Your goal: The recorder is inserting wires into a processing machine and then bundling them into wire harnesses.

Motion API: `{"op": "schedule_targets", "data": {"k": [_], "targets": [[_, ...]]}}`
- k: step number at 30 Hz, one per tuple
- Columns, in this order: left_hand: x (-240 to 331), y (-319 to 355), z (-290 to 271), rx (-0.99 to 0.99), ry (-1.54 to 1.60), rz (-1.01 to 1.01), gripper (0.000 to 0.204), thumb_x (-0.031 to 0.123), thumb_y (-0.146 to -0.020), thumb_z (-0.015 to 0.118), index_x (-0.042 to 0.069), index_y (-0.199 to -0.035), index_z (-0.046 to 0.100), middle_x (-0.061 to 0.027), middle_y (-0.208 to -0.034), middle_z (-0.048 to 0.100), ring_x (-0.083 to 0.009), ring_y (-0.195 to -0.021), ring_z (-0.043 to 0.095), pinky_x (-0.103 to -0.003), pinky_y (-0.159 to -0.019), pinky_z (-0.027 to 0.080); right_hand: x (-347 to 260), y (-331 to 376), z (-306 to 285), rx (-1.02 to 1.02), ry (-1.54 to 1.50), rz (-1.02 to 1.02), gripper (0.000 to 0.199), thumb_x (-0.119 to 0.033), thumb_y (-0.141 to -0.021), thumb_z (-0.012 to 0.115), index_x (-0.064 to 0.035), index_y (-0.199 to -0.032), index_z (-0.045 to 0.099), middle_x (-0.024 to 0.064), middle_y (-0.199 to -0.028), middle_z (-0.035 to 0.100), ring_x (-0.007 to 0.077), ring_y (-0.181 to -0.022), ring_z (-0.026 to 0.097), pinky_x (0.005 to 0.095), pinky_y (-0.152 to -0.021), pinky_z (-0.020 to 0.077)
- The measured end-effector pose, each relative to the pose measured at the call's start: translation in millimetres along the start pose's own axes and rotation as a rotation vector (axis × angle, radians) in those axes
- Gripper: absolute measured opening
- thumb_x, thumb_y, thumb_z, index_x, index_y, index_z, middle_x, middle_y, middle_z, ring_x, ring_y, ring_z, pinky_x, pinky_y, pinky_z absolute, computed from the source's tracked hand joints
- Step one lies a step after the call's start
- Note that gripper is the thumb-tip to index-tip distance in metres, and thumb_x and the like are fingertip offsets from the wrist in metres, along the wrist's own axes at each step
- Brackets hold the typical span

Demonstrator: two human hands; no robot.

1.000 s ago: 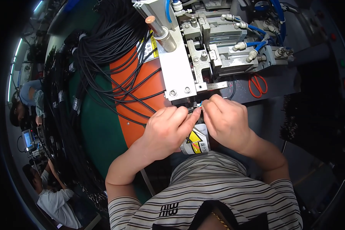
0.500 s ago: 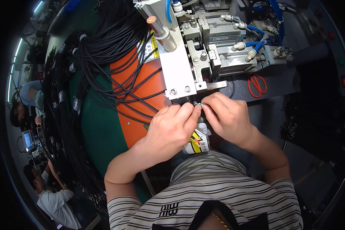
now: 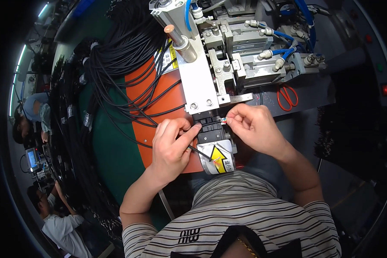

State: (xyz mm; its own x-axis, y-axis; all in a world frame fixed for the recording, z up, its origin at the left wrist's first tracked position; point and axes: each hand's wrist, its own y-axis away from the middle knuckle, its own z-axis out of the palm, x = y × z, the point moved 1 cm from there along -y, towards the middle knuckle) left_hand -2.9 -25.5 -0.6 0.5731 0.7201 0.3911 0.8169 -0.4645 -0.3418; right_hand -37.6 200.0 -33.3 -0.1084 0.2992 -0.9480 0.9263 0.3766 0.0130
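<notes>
A black fixture block (image 3: 210,127) sits in front of the machine's white plate. Over its left side, my left hand (image 3: 170,144) is closed, its thumb and fingertip at the block on a black cable. From under this hand a black cable (image 3: 201,153) comes out, its coloured wire ends (image 3: 218,162) lying over a white label with a yellow arrow (image 3: 219,154). At the block's right side my right hand (image 3: 256,129) pinches small coloured wires (image 3: 223,121) between thumb and forefinger. The tips inside that pinch are hidden.
Behind my hands stands a metal machine with a white plate (image 3: 198,81), an upright post (image 3: 182,45) and blue air hoses (image 3: 284,51). Red-handled scissors (image 3: 287,97) lie to the right. A bundle of black cables (image 3: 116,56) covers the left back. Two people are at far left.
My left hand has moved left, away from my right hand, uncovering the black block and the arrow label. My right hand stays almost in place, still pinching the wires.
</notes>
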Motion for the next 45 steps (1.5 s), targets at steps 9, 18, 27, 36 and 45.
{"op": "schedule_targets", "data": {"k": [9,18,27,36,45], "targets": [[2,-10,1,0.070,0.086,-0.101,0.030,-0.003,-0.073,0.071,0.001,-0.102,0.066,-0.0104,-0.084,0.059,-0.0259,-0.066,0.062,-0.035,-0.058,0.050,-32,19,14,-0.001,-0.054,-0.348,0.026,0.004,-0.078,0.072,0.0007,-0.103,0.067,0.0044,-0.088,0.062,0.0027,-0.053,0.048,0.0185,-0.047,0.0370],[10,-22,-4,-0.083,0.392,-0.056,0.020,0.000,-0.081,0.072,-0.002,-0.100,0.067,-0.0113,-0.076,0.064,-0.0216,-0.064,0.063,-0.032,-0.056,0.048,-24,16,18,0.146,-0.219,-0.227,0.018,0.002,-0.091,0.061,0.0035,-0.108,0.064,0.0056,-0.088,0.064,0.0042,-0.059,0.055,0.0186,-0.052,0.0416],[16,-23,7,0.056,0.044,0.197,0.028,-0.001,-0.073,0.075,0.000,-0.100,0.066,-0.0089,-0.081,0.065,-0.0220,-0.063,0.062,-0.033,-0.055,0.047,-12,5,4,-0.206,-1.057,0.388,0.015,-0.004,-0.095,0.056,0.0031,-0.108,0.057,0.0021,-0.082,0.059,0.0038,-0.059,0.051,0.0170,-0.052,0.0391],[24,-28,7,0.047,0.263,-0.015,0.022,-0.005,-0.075,0.070,-0.002,-0.096,0.065,-0.0097,-0.074,0.064,-0.0215,-0.054,0.060,-0.031,-0.048,0.047,-18,18,26,0.032,-0.813,0.049,0.034,0.008,-0.087,0.062,0.0046,-0.121,0.056,0.0073,-0.103,0.058,0.0086,-0.083,0.057,0.0220,-0.067,0.0477],[23,-27,9,0.115,0.155,0.127,0.020,-0.005,-0.075,0.070,-0.003,-0.095,0.064,-0.0104,-0.074,0.064,-0.0213,-0.055,0.062,-0.030,-0.048,0.048,-12,21,19,0.118,-0.778,-0.012,0.027,-0.006,-0.099,0.053,0.0059,-0.122,0.058,0.0097,-0.098,0.062,0.0148,-0.078,0.061,0.0270,-0.071,0.0512]]}}
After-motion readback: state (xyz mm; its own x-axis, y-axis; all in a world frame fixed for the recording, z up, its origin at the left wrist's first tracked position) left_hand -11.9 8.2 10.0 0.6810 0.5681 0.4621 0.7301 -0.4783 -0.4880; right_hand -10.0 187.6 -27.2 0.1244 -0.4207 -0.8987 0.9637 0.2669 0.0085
